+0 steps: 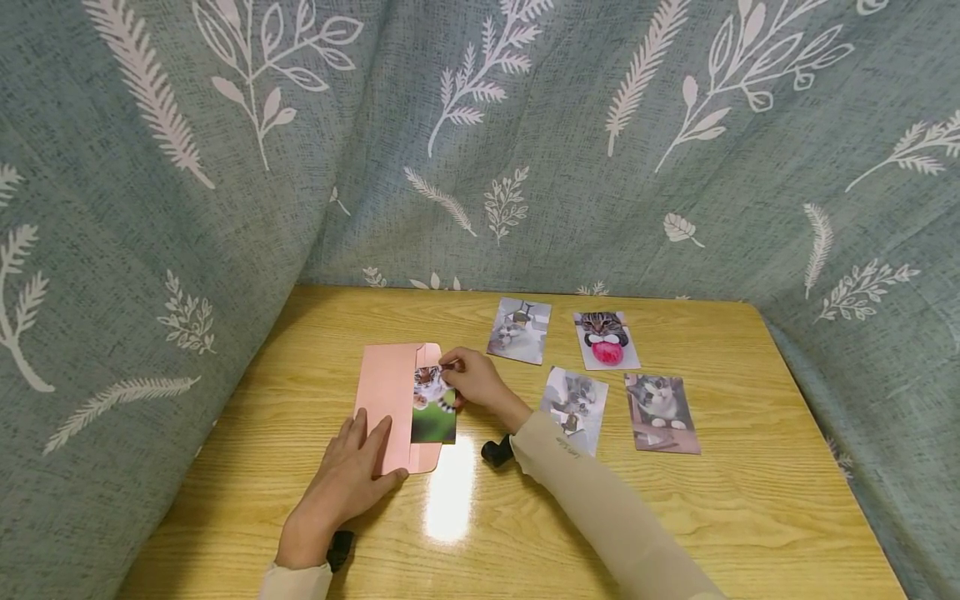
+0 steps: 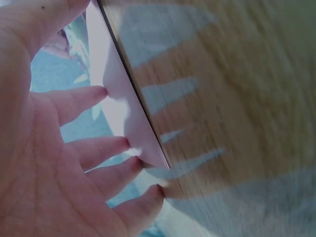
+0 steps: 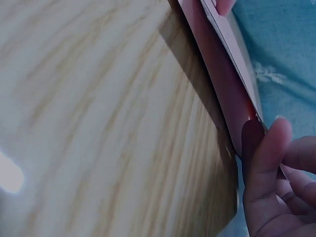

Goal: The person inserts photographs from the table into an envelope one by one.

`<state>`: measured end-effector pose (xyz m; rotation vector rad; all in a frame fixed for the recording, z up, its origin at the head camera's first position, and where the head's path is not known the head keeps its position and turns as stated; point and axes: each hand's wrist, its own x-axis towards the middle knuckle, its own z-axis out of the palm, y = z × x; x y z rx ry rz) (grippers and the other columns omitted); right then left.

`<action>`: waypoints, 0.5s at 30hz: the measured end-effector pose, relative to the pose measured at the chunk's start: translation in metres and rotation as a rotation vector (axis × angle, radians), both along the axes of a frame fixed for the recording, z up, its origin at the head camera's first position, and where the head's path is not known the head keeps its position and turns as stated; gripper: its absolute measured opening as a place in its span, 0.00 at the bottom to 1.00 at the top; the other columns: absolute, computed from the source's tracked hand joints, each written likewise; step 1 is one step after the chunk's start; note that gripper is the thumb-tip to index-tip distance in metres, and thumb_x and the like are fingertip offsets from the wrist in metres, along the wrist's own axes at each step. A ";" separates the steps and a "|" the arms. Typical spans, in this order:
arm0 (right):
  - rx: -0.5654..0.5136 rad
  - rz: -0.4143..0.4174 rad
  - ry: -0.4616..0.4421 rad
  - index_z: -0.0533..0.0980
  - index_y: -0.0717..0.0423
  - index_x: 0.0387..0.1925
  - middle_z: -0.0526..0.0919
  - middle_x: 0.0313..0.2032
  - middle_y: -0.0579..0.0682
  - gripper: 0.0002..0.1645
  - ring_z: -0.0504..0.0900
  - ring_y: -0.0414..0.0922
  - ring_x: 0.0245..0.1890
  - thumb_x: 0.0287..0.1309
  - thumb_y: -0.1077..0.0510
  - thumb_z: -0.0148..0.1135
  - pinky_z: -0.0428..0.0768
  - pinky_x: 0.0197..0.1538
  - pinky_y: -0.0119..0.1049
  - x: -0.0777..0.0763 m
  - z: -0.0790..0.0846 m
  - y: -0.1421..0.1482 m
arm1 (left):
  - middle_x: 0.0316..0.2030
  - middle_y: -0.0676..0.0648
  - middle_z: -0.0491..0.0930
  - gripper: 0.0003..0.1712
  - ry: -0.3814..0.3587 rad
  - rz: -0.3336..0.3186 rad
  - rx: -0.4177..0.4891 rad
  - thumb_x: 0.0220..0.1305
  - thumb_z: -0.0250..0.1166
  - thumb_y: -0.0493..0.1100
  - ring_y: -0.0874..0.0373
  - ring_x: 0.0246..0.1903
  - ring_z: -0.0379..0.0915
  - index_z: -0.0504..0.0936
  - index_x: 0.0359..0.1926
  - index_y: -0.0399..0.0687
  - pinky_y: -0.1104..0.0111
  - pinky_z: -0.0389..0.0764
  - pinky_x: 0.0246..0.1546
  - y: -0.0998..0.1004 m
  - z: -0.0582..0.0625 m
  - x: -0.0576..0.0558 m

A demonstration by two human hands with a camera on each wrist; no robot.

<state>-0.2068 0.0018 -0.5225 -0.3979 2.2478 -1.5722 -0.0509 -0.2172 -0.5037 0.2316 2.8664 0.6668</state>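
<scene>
A pink envelope (image 1: 385, 375) lies on the table with its flap side facing right. Across the flap lies a photo of a tiger cub on green (image 1: 433, 427), its left edge at the envelope's mouth; I cannot tell how much of it is inside. My left hand (image 1: 347, 477) rests on the envelope's lower left part, fingers spread and fairly straight, as the left wrist view also shows on the pink paper (image 2: 116, 84). With thumb and fingers, my right hand (image 1: 480, 382) pinches the photo's upper right edge. In the right wrist view the envelope's mouth gapes slightly beside the thumb (image 3: 264, 173).
Several cat photos lie to the right: a grey-white one (image 1: 519, 331), one with a pink ball (image 1: 606, 340), one partly under the right forearm (image 1: 576, 400), and one at far right (image 1: 663, 412). A leaf-patterned curtain (image 1: 480, 208) surrounds the wooden table (image 1: 750, 500).
</scene>
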 end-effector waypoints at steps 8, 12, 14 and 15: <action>0.034 0.005 0.036 0.78 0.62 0.53 0.75 0.25 0.51 0.13 0.77 0.43 0.11 0.69 0.65 0.60 0.80 0.18 0.35 0.002 -0.001 -0.011 | 0.74 0.23 0.43 0.48 -0.028 0.001 -0.003 0.64 0.69 0.57 0.26 0.72 0.38 0.59 0.76 0.40 0.36 0.46 0.68 0.000 -0.001 -0.001; 0.052 0.008 0.100 0.79 0.63 0.51 0.76 0.24 0.50 0.12 0.77 0.41 0.10 0.68 0.65 0.60 0.77 0.16 0.33 0.002 -0.001 -0.017 | 0.74 0.23 0.42 0.48 -0.046 0.008 0.001 0.64 0.69 0.57 0.26 0.72 0.36 0.59 0.76 0.40 0.35 0.45 0.68 0.001 -0.001 -0.001; 0.058 0.010 0.116 0.79 0.63 0.50 0.76 0.24 0.50 0.11 0.77 0.40 0.10 0.68 0.66 0.60 0.77 0.16 0.33 0.002 -0.001 -0.019 | 0.74 0.23 0.42 0.48 -0.053 0.014 0.001 0.64 0.69 0.56 0.26 0.72 0.36 0.59 0.76 0.39 0.35 0.45 0.68 0.002 0.000 -0.002; 0.062 0.009 0.123 0.79 0.63 0.50 0.76 0.24 0.49 0.11 0.76 0.40 0.10 0.68 0.66 0.60 0.77 0.16 0.33 0.002 -0.001 -0.021 | 0.74 0.23 0.42 0.48 -0.056 0.015 -0.001 0.64 0.69 0.56 0.27 0.72 0.36 0.59 0.76 0.39 0.35 0.44 0.68 0.002 0.000 -0.002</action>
